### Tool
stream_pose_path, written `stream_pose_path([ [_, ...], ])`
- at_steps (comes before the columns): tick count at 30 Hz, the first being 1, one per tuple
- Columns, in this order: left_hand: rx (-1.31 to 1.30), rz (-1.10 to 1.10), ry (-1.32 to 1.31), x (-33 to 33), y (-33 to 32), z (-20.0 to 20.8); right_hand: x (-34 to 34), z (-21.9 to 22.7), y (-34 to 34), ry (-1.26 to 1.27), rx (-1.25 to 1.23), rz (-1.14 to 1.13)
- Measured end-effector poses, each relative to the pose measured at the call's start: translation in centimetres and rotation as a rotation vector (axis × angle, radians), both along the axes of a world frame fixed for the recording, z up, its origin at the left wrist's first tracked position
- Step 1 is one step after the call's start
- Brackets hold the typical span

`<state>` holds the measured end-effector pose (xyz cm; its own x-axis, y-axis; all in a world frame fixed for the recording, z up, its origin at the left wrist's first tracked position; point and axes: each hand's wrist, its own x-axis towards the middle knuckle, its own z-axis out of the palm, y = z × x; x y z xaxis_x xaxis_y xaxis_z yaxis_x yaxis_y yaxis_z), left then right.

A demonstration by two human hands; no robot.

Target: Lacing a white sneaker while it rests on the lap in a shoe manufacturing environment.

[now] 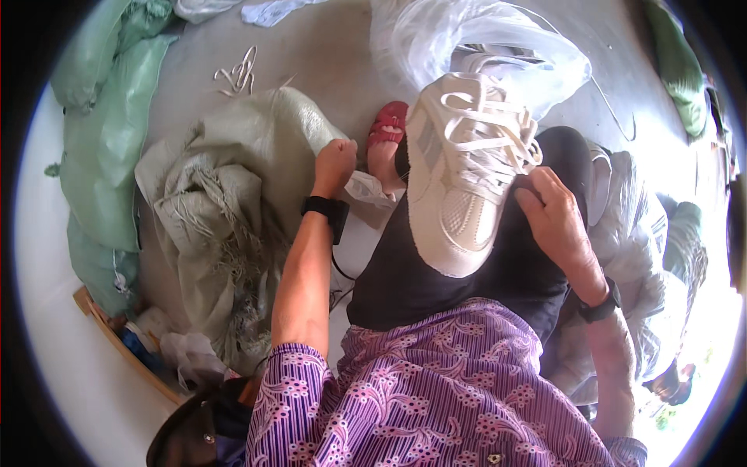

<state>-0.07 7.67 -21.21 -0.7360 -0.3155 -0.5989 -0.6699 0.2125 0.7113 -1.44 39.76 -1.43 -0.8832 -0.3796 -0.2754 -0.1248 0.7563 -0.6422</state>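
A white sneaker (455, 179) with loosely looped white laces (486, 128) rests on my dark-trousered lap, its toe toward me. To its left, my left hand (336, 165) is closed in a fist beside the edge of a beige woven sack (292, 117); what is in the fist, if anything, is hidden. My right hand (554, 216) is just right of the sneaker, over my thigh. Its thumb and fingers are drawn together close to the laces, and I cannot make out what they pinch.
Green stuffed sacks (109, 163) line the left side. A clear plastic bag (498, 39) holding pale items lies ahead, with loose lace-like strands (237, 74) on the floor farther left. Grey-white plastic bags (630, 233) crowd my right leg. A red shoe (389, 123) is on my foot.
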Motion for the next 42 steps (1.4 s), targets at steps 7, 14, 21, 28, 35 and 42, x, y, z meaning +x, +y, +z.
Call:
stream_pose_path([
  [7,-0.112,-0.178,0.063,3.5,1.3,-2.9,0.1,-1.4,0.0,-0.937,-0.679,-0.592],
  [14,-0.472,-0.093,0.045,4.7,-0.2,-2.7,0.5,-2.9,0.4,-1.027,-0.852,-0.669],
  [21,0.42,0.413,-0.348,7.9,2.1,-4.1,0.4,-4.4,-0.2,-1.04,-1.106,-0.696],
  [28,0.62,0.464,0.049,3.7,1.3,0.9,-1.1,0.8,-3.1,-0.73,-1.092,-0.588],
  [35,0.822,0.569,0.901,-5.4,-3.6,16.4,2.2,2.0,-6.5,-0.681,-1.058,-0.337],
  [42,1.623,0.171,0.837,-5.9,-4.1,25.4,3.0,2.7,-5.1,-0.515,-0.59,0.052],
])
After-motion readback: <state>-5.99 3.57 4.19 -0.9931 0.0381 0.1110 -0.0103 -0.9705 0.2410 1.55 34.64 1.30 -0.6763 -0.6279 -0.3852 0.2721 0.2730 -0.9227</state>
